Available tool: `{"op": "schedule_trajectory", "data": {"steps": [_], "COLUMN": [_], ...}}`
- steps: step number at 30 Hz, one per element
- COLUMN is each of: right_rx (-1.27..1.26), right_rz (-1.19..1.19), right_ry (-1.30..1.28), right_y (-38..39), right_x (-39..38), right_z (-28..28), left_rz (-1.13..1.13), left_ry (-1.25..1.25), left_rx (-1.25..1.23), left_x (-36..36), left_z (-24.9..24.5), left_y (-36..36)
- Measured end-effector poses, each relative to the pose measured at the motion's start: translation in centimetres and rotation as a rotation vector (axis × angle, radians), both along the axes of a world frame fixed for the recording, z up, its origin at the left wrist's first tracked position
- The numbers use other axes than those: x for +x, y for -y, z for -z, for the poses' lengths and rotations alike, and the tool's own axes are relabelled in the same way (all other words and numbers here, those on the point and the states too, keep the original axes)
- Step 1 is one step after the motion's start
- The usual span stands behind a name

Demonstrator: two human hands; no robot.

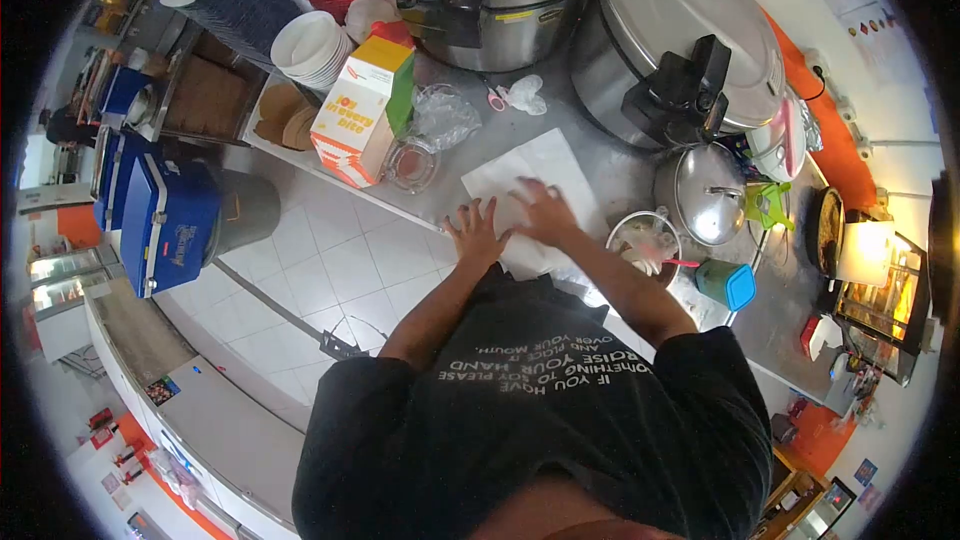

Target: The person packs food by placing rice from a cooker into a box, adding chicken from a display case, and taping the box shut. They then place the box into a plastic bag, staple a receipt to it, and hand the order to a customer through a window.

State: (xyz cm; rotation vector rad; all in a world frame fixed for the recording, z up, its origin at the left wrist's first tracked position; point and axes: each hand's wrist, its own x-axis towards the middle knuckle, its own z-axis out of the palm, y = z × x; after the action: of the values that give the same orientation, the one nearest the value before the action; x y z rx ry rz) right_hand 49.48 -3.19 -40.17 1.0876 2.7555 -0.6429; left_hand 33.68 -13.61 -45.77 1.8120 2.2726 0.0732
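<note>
Both hands (510,220) flat on white paper (530,185)

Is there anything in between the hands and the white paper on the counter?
No, nothing visible. The left hand and the right hand both rest flat right on the paper, fingers spread. The glass jar and the carton stand off to the left, and the bowl off to the right.

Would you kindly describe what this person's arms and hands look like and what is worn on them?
The left hand and right hand are bare, without gloves, and the forearms are uncovered. The arms emerge from the short sleeves of a black T-shirt with white printed lettering on the chest. No watch or bracelet shows.
</note>
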Motion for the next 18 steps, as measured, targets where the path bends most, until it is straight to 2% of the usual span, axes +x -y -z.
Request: {"op": "schedule_trajectory", "data": {"steps": [3,5,6,8,10,11,13,15,17,18], "right_rx": [0.051,0.320,0.327,0.377,0.123,0.124,-0.199,-0.208,-0.209,-0.201], "right_rz": [-0.110,0.001,0.093,0.174,0.481,0.488,0.804,0.851,0.703,0.733], "right_ry": [-0.032,0.136,0.128,0.198,0.297,0.297,-0.128,-0.256,0.097,0.128], "right_y": [1.1,-0.3,-1.0,-2.8,-5.0,-5.9,-7.3,-5.5,-3.5,-2.8], "right_x": [0.0,3.0,4.7,6.6,7.9,8.4,8.9,6.1,4.4,4.2], "right_z": [3.8,5.8,6.4,3.8,1.7,2.8,4.8,2.5,2.2,4.7], "left_rz": [-0.011,-0.013,-0.017,-0.011,-0.043,-0.036,-0.087,-0.115,-0.078,-0.005], "left_ry": [0.028,0.055,0.066,0.077,0.059,0.059,0.074,0.056,0.030,0.020], "left_rx": [-0.004,-0.048,-0.076,-0.107,-0.093,-0.092,-0.085,-0.028,0.033,0.038], "left_x": [-0.2,-0.4,-0.3,0.0,0.5,0.7,1.2,1.7,2.7,2.8], "left_z": [0.0,-0.1,-0.4,-0.7,-1.0,-1.0,-1.1,-0.5,-0.6,-0.9], "left_y": [-0.1,-0.2,-0.1,0.2,0.0,0.0,-0.1,0.1,-0.2,-0.1]}}
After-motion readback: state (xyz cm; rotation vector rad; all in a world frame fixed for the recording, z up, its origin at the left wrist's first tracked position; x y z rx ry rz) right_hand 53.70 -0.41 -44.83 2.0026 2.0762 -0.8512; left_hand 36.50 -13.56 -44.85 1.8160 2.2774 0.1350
